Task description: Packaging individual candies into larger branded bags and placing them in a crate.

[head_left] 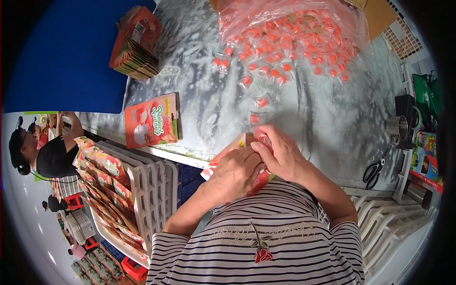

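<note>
Right hand (pixel 283 153): fingers narrowed on a candy (pixel 261 137) at its 11 o'clock. Left hand (pixel 236 170), nearer, holds the pouch (pixel 232 146) at the right's 8 o'clock; long axis obscured.

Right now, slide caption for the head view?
Left hand and right hand at red-printed pouch, wrapped red pieces beyond on grey table.

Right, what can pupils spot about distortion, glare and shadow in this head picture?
Head view: black corners, and the trays at lower right bend; head view: glare on the floor at left, sheen on the plastic bag; head view: soft shadow on the tabletop beside the right hand.
</note>
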`<state>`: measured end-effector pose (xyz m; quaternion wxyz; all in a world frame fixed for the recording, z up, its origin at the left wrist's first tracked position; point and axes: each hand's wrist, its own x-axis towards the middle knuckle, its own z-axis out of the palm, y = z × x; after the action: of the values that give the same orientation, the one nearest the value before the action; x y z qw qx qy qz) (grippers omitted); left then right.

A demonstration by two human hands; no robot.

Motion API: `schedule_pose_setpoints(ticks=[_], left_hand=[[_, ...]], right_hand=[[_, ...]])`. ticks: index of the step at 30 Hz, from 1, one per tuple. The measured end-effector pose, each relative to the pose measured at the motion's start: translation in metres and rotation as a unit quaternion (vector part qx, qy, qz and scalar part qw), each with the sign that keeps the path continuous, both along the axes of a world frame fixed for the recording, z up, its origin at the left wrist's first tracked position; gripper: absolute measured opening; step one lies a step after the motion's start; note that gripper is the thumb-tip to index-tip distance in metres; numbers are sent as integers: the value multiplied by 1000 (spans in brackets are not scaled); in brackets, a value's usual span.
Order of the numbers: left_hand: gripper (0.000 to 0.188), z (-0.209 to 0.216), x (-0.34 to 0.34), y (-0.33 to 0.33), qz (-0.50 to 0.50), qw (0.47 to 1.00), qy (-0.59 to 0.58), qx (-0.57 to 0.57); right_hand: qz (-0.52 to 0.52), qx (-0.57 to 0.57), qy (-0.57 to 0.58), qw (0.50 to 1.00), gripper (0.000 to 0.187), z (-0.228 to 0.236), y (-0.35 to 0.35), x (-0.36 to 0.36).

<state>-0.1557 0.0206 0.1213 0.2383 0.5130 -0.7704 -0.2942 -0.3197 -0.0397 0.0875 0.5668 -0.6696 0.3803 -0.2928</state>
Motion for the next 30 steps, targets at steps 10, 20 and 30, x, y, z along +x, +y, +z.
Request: schedule_pose_setpoints(ticks=[10, 20, 30], left_hand=[[13, 3, 2, 8, -18, 995, -54, -86], [19, 1, 6, 12, 22, 997, -42, -59], [24, -5, 3, 14, -22, 998, -40, -47]], right_hand=[[12, -146, 86, 986, 23, -1, -4, -32], [73, -300, 349, 885, 30, -54, 31, -76], [55, -161, 55, 984, 12, 1, 12, -19]])
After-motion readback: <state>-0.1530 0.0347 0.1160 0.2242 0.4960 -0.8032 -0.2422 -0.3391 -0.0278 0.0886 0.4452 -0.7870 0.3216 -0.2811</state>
